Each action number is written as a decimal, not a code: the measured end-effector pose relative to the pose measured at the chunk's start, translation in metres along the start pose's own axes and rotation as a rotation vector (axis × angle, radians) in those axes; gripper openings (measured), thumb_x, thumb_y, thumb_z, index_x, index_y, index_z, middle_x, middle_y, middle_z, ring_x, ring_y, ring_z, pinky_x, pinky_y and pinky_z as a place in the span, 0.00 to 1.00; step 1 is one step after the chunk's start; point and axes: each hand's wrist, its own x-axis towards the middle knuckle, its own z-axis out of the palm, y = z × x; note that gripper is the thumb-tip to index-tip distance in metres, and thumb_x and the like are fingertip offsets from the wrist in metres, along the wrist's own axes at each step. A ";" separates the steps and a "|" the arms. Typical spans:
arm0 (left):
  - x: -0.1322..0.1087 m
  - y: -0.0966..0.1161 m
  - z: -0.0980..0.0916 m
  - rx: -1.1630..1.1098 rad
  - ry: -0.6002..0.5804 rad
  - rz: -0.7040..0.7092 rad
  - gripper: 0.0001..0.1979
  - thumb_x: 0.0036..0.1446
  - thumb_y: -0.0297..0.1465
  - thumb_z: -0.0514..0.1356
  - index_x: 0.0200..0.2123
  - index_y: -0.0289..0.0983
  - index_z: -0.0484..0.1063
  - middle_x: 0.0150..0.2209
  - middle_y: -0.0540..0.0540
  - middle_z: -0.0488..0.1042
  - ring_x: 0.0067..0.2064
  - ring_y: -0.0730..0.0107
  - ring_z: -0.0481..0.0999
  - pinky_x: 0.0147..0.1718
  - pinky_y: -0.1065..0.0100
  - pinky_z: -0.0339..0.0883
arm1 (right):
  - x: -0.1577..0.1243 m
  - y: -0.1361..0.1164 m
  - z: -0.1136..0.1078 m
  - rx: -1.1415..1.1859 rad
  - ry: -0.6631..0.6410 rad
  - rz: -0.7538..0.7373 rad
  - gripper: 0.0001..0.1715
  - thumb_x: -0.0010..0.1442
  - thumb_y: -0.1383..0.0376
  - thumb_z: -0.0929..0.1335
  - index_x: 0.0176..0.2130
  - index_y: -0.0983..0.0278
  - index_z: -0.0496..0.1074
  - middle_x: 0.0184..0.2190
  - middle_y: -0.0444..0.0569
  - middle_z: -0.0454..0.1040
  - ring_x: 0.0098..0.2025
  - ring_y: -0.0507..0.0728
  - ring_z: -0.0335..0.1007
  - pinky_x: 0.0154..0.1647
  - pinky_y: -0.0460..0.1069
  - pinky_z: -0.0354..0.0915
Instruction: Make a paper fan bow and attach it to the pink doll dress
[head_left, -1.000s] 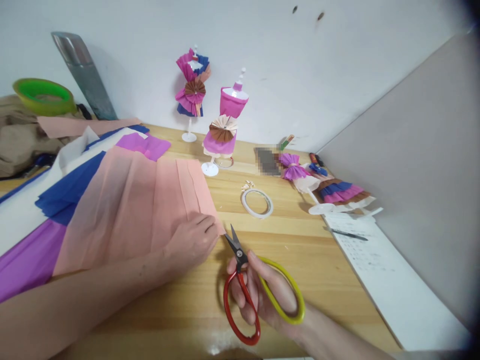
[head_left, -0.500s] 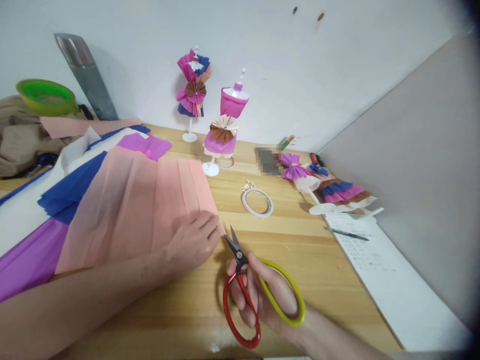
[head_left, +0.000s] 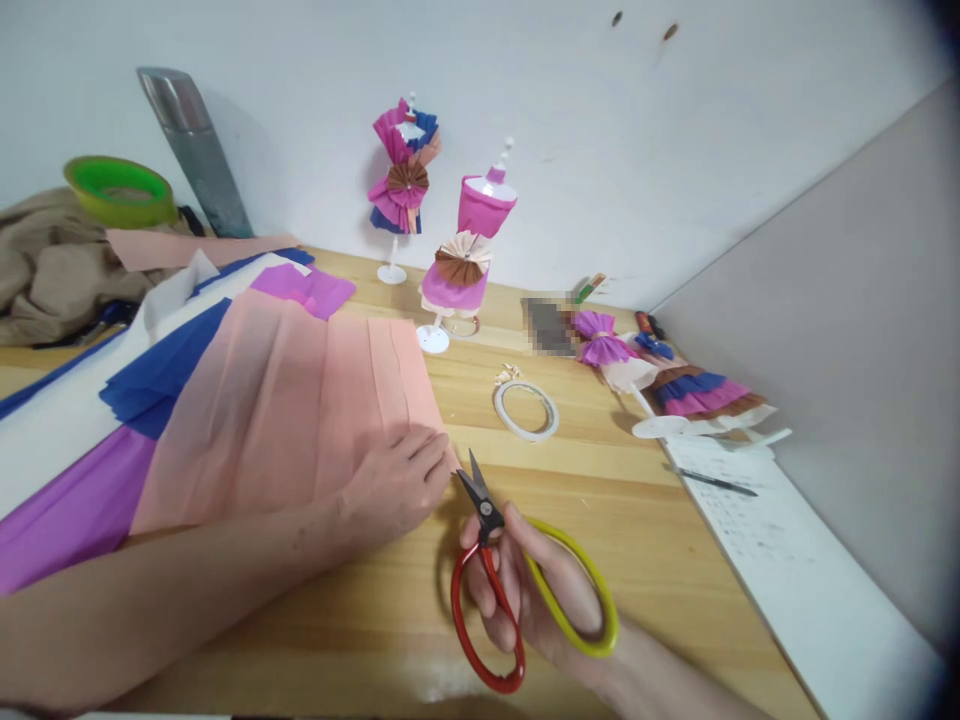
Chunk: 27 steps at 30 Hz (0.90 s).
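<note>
A sheet of pink crepe paper (head_left: 337,390), folded along its right side, spreads over the left half of the table. My left hand (head_left: 397,480) rests on its lower right corner, fingers curled together and gripping the edge. My right hand (head_left: 536,590) holds a pair of scissors (head_left: 486,510) with one red and one yellow handle. Their dark blades stand apart, and the left tip is at the paper's corner beside my left fingers. Blue crepe paper (head_left: 169,370) and purple crepe paper (head_left: 75,505) lie to the left of the pink sheet.
Two small mannequins in paper dresses (head_left: 405,185) (head_left: 454,285) stand near the wall. Beyond the scissors lies a roll of double-sided tape (head_left: 526,411). On the right are lying dressed mannequins (head_left: 690,390), a pen (head_left: 716,481) and a written sheet (head_left: 795,560). A bottle (head_left: 199,150) and green bowl (head_left: 120,190) are back left.
The whole view has shifted a little, so the table items appear farther right. Both hands keep their grips, and the scissors stay at the paper's corner with blades apart.
</note>
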 end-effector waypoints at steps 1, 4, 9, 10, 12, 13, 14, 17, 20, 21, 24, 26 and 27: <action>-0.001 0.000 0.001 -0.005 -0.016 -0.006 0.10 0.61 0.21 0.52 0.38 0.30 0.74 0.39 0.38 0.78 0.42 0.60 0.75 0.39 0.61 0.71 | 0.000 0.000 0.000 0.001 -0.005 0.001 0.31 0.59 0.40 0.62 0.39 0.66 0.68 0.18 0.46 0.72 0.12 0.50 0.64 0.14 0.42 0.56; -0.003 0.000 0.003 -0.060 -0.068 -0.023 0.11 0.62 0.21 0.51 0.39 0.32 0.73 0.40 0.37 0.77 0.44 0.60 0.75 0.42 0.60 0.71 | 0.001 0.000 0.001 0.007 -0.006 -0.004 0.31 0.60 0.40 0.62 0.38 0.66 0.68 0.17 0.46 0.72 0.12 0.50 0.63 0.13 0.43 0.56; -0.004 0.000 0.005 -0.087 -0.036 -0.015 0.09 0.61 0.21 0.53 0.36 0.31 0.73 0.40 0.37 0.77 0.44 0.60 0.76 0.43 0.59 0.71 | 0.000 -0.001 0.001 0.000 0.018 -0.011 0.32 0.60 0.40 0.61 0.38 0.66 0.68 0.17 0.46 0.72 0.11 0.50 0.63 0.13 0.43 0.57; -0.004 0.000 0.004 -0.084 -0.026 -0.012 0.08 0.61 0.21 0.53 0.36 0.31 0.73 0.39 0.37 0.77 0.44 0.60 0.76 0.42 0.59 0.72 | 0.000 -0.001 0.001 -0.001 0.015 -0.006 0.32 0.59 0.40 0.62 0.38 0.66 0.68 0.17 0.46 0.72 0.11 0.50 0.63 0.13 0.43 0.56; -0.002 0.000 0.003 -0.072 0.001 -0.013 0.07 0.61 0.22 0.54 0.36 0.30 0.73 0.38 0.38 0.77 0.43 0.60 0.76 0.41 0.60 0.72 | 0.001 -0.001 0.000 0.000 0.003 -0.002 0.32 0.58 0.40 0.62 0.39 0.66 0.68 0.17 0.46 0.72 0.12 0.51 0.63 0.13 0.42 0.56; -0.001 0.001 0.003 -0.063 0.020 -0.011 0.07 0.61 0.22 0.54 0.37 0.30 0.73 0.37 0.39 0.77 0.43 0.60 0.76 0.40 0.61 0.73 | 0.002 -0.002 0.000 -0.001 -0.002 -0.004 0.32 0.58 0.39 0.62 0.39 0.66 0.68 0.17 0.46 0.72 0.12 0.51 0.64 0.13 0.42 0.56; 0.000 0.001 0.002 -0.054 0.040 -0.008 0.07 0.61 0.22 0.54 0.37 0.30 0.73 0.36 0.39 0.77 0.42 0.61 0.77 0.39 0.62 0.73 | 0.002 -0.002 0.000 -0.003 -0.005 -0.005 0.32 0.58 0.39 0.63 0.39 0.66 0.68 0.17 0.46 0.72 0.12 0.51 0.64 0.13 0.43 0.56; 0.002 0.001 0.001 -0.042 0.084 0.014 0.08 0.61 0.21 0.54 0.36 0.28 0.73 0.34 0.40 0.77 0.41 0.62 0.77 0.38 0.63 0.74 | 0.003 -0.003 0.001 -0.008 -0.005 -0.002 0.32 0.57 0.39 0.63 0.38 0.66 0.68 0.17 0.46 0.72 0.12 0.51 0.63 0.13 0.43 0.57; 0.002 0.000 0.001 -0.050 0.090 0.025 0.09 0.61 0.19 0.52 0.36 0.28 0.73 0.34 0.40 0.78 0.40 0.62 0.78 0.38 0.63 0.74 | 0.004 -0.004 0.002 -0.001 -0.001 0.007 0.32 0.57 0.39 0.63 0.39 0.66 0.68 0.17 0.46 0.72 0.12 0.51 0.64 0.13 0.43 0.57; 0.002 0.000 0.002 -0.051 0.097 0.025 0.10 0.61 0.19 0.52 0.36 0.28 0.73 0.34 0.40 0.78 0.39 0.62 0.78 0.37 0.63 0.74 | 0.004 -0.004 0.002 0.000 -0.002 0.007 0.32 0.58 0.40 0.63 0.40 0.66 0.68 0.17 0.46 0.72 0.12 0.51 0.64 0.14 0.43 0.57; 0.001 0.000 0.003 -0.046 0.116 0.016 0.11 0.61 0.19 0.51 0.36 0.28 0.73 0.34 0.40 0.78 0.38 0.62 0.78 0.35 0.63 0.74 | 0.005 -0.004 0.001 -0.002 -0.016 0.012 0.33 0.59 0.40 0.62 0.43 0.66 0.68 0.18 0.46 0.73 0.12 0.52 0.64 0.14 0.43 0.55; 0.001 0.000 0.002 -0.046 0.115 0.016 0.10 0.61 0.20 0.51 0.37 0.28 0.73 0.34 0.40 0.78 0.37 0.62 0.78 0.35 0.63 0.74 | 0.007 -0.003 0.000 0.000 -0.020 0.010 0.33 0.60 0.40 0.61 0.43 0.66 0.68 0.18 0.46 0.73 0.12 0.52 0.63 0.14 0.44 0.55; 0.001 0.000 0.002 -0.050 0.115 0.017 0.10 0.61 0.20 0.51 0.37 0.29 0.73 0.34 0.40 0.78 0.38 0.63 0.78 0.35 0.63 0.74 | 0.007 -0.003 -0.001 0.005 -0.018 0.008 0.33 0.60 0.40 0.61 0.43 0.66 0.68 0.18 0.46 0.73 0.12 0.52 0.63 0.14 0.44 0.55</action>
